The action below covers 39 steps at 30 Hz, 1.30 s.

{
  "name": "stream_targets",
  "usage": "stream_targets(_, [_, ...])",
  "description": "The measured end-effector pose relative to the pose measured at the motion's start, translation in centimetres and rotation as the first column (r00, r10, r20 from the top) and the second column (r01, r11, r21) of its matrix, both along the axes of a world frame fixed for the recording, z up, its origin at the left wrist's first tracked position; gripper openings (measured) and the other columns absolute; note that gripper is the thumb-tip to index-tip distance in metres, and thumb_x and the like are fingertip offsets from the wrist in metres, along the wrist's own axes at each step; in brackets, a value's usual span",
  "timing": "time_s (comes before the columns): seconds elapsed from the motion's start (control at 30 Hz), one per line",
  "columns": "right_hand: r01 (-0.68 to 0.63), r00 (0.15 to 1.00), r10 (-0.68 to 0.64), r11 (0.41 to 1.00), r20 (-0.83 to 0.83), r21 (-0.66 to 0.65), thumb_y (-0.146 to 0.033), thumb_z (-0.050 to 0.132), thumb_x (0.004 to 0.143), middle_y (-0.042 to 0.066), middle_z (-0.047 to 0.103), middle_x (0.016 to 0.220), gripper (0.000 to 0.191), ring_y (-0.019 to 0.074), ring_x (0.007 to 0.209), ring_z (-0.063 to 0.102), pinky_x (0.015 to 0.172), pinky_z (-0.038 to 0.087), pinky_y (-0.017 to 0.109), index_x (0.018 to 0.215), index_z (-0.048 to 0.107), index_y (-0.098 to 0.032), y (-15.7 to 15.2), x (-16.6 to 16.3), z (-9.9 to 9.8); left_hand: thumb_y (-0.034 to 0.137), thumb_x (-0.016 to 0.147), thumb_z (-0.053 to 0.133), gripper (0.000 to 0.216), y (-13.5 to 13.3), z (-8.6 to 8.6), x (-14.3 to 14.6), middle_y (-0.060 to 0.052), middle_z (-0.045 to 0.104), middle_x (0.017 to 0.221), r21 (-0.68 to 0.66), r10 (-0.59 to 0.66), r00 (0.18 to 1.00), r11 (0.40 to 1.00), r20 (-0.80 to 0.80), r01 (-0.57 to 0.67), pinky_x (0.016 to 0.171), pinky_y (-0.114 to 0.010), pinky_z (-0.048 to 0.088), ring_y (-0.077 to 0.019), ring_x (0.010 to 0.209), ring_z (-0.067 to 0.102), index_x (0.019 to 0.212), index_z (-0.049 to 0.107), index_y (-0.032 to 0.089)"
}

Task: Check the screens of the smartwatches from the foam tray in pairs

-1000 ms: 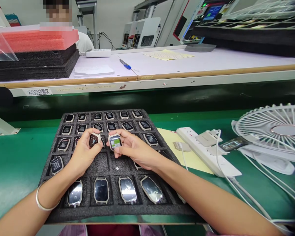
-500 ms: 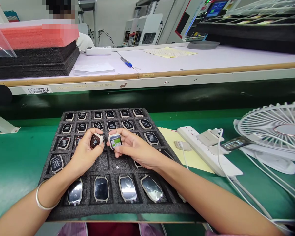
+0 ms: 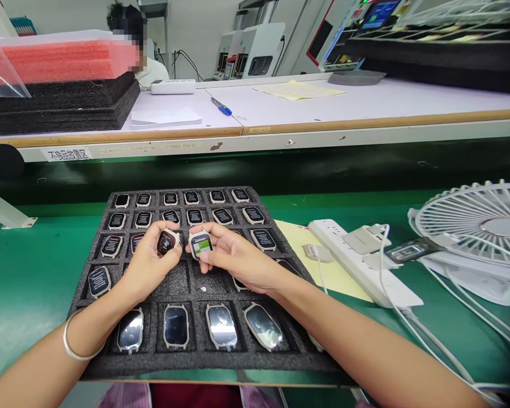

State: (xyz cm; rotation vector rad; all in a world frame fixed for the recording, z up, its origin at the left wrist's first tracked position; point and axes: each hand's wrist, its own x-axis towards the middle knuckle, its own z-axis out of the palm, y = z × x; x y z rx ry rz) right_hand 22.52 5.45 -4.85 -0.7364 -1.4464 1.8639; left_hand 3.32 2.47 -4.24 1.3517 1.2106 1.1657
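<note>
A black foam tray (image 3: 182, 286) with square pockets lies on the green bench in front of me, and several small smartwatch bodies sit in its pockets. My left hand (image 3: 147, 266) holds a watch body with a dark, reddish screen (image 3: 166, 242) above the middle of the tray. My right hand (image 3: 233, 258) holds a second watch body whose lit screen shows green and white (image 3: 201, 245). The two watches are side by side, almost touching. A silver bangle (image 3: 74, 348) circles my left wrist.
A white power strip (image 3: 365, 266) with plugs and cables lies right of the tray, on a yellow sheet (image 3: 335, 272). A white fan (image 3: 476, 224) lies further right. Behind, a white table carries stacked black and red foam (image 3: 59, 85), papers and a pen; a person sits there.
Both hands keep their watches in nearly the same place. The view has shifted slightly, and the person at the far table has moved to the right.
</note>
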Motion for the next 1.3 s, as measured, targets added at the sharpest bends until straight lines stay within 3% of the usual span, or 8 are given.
stream_targets(0.67, [-0.018,1.000,0.018,1.000,0.021,0.008,-0.020,0.068,0.080,0.000,0.061,0.094,0.039,0.0102,0.067,0.058,0.073,0.048,0.031,0.116,0.052,-0.020,0.06,-0.05,0.09,0.024,0.076,0.061,0.033,-0.03,-0.06,-0.14,0.000,0.056,0.087,0.014,-0.039,0.997,0.999,-0.074,0.040,0.082,-0.030,0.040,-0.0167,0.084,0.052,0.107,0.052,0.019])
stream_targets(0.93, [-0.023,0.999,0.023,1.000,0.034,0.009,-0.021,0.068,0.081,0.000,0.059,0.094,0.039,0.0102,0.067,0.058,0.073,0.048,0.031,0.116,0.052,-0.020,0.03,-0.07,0.13,0.024,0.075,0.062,0.036,0.04,-0.32,-0.08,-0.003,0.058,0.100,0.008,-0.008,0.999,1.000,-0.044,0.009,0.088,-0.033,0.040,-0.0193,0.096,0.054,0.109,0.051,0.020])
stream_targets(1.3, [-0.024,0.999,0.022,0.999,0.048,0.029,-0.023,0.069,0.082,0.002,0.063,0.098,0.039,0.0111,0.068,0.059,0.074,0.049,0.031,0.117,0.052,-0.020,0.06,0.05,0.06,0.024,0.075,0.063,0.035,0.07,-0.43,-0.19,-0.003,0.058,0.099,0.028,-0.002,0.998,1.000,-0.062,0.004,0.089,-0.033,0.041,-0.0195,0.095,0.055,0.109,0.052,0.020])
